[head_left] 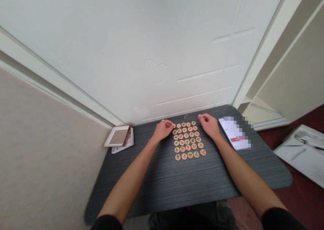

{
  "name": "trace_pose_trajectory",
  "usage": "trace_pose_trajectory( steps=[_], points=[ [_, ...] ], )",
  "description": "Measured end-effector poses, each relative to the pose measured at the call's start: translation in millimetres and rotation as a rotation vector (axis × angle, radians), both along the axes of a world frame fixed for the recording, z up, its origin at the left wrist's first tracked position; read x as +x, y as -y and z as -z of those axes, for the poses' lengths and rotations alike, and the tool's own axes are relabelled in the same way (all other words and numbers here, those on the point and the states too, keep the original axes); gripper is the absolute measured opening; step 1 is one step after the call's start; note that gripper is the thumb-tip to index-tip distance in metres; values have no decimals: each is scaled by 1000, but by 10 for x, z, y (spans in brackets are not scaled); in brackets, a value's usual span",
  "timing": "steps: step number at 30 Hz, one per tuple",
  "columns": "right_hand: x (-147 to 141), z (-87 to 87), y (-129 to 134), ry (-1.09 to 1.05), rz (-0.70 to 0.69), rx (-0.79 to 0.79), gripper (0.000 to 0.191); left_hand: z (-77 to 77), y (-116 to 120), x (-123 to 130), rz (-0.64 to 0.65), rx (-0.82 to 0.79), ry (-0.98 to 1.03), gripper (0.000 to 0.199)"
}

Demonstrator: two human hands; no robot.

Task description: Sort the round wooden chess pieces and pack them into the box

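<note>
Round wooden xiangqi pieces [187, 142], marked with red or black characters, lie face up in a grid of several rows on the dark table [157, 186]. My left hand [163, 129] is at the grid's far left corner. Its fingers are closed, with the tips on the corner xiangqi piece [173, 125]. Just behind that hand, the edge of another piece [162, 120] peeks out. My right hand [208, 123] rests beyond the grid's far right corner, its fingers curled in and no piece visible in them.
A phone [231, 132] with a lit, partly blurred screen lies right of my right hand. Stacked frames [118, 137] sit at the table's left edge. A white panel [157, 71] with embossed hearts stands behind the table. A pale box [303, 149] is at far right.
</note>
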State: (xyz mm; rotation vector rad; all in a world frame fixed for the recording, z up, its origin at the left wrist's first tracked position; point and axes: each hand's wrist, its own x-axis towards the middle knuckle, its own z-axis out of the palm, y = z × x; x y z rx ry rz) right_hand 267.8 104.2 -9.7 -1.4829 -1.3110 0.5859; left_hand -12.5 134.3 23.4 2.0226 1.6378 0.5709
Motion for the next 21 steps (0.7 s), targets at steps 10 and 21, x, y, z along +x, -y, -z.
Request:
trace_pose_trajectory(
  steps=[10,21],
  points=[
    [-11,-43,22,-1,4,-3,46,-28,9,23,-15,-17,-11,18],
    [-16,-77,35,18,20,1,46,-27,18,25,-4,-17,5,16]
  ],
)
